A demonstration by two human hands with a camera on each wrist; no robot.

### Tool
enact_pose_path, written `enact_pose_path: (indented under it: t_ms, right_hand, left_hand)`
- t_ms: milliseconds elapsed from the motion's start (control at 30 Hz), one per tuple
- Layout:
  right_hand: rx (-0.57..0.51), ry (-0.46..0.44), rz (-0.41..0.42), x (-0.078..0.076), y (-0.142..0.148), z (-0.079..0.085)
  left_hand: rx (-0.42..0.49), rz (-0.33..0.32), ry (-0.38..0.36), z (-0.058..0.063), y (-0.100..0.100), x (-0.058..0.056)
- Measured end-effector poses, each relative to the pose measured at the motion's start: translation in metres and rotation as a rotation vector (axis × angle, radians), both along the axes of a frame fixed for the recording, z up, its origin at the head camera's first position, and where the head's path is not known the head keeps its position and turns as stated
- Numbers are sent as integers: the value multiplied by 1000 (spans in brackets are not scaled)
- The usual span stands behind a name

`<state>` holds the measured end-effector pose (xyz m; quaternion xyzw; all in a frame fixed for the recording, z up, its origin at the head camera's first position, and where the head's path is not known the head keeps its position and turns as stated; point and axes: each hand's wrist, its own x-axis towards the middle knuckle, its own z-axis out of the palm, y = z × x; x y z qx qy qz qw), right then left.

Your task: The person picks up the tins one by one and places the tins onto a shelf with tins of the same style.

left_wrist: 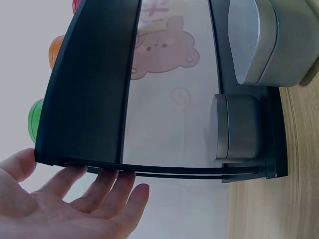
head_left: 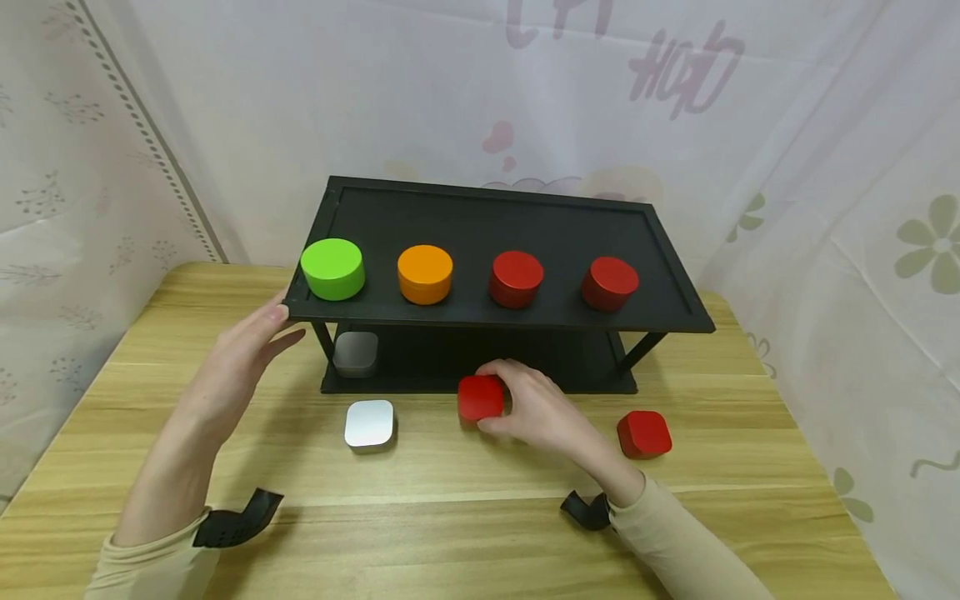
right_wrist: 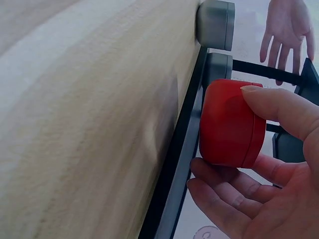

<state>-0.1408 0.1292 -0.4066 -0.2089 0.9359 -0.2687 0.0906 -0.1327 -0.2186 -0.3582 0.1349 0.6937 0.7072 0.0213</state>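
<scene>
While the left hand (head_left: 240, 350) touches the front left corner of a black rack's upper shelf (head_left: 480, 212), thumb on the corner and fingers loosely extended, the right hand (head_left: 536, 408) has its grip closed around a red square tin (head_left: 480, 398) with rounded corners. That tin is just in front of the lower shelf (head_left: 420, 358), near the middle, and in the right wrist view it appears lifted clear of the wooden tabletop (head_left: 450, 542). Along the front of the upper shelf stand four round tins, left to right: one green (head_left: 333, 269), one orange (head_left: 425, 274) and two red (head_left: 516, 279). Below, a silver square tin (head_left: 356, 354) sits at the left end of the lower shelf. Two more square tins rest on the tabletop in front of the rack — another silver tin (head_left: 370, 425) to the left, a second red square tin (head_left: 644, 434) to the right. The step in hand looks like bringing the held tin to the lower shelf. If so, the next move calls for keeping it level, clearing the shelf's front edge and passing under the upper shelf — without knuckles knocking the rack — before letting go.
</scene>
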Motion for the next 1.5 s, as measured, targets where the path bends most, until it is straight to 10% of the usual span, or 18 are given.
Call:
enact_pose_path:
  t_ms: [1500]
  right_hand:
    - [-8,17,1,-28,-37,8]
  left_hand:
    - [-24,-6,14,1,1,0]
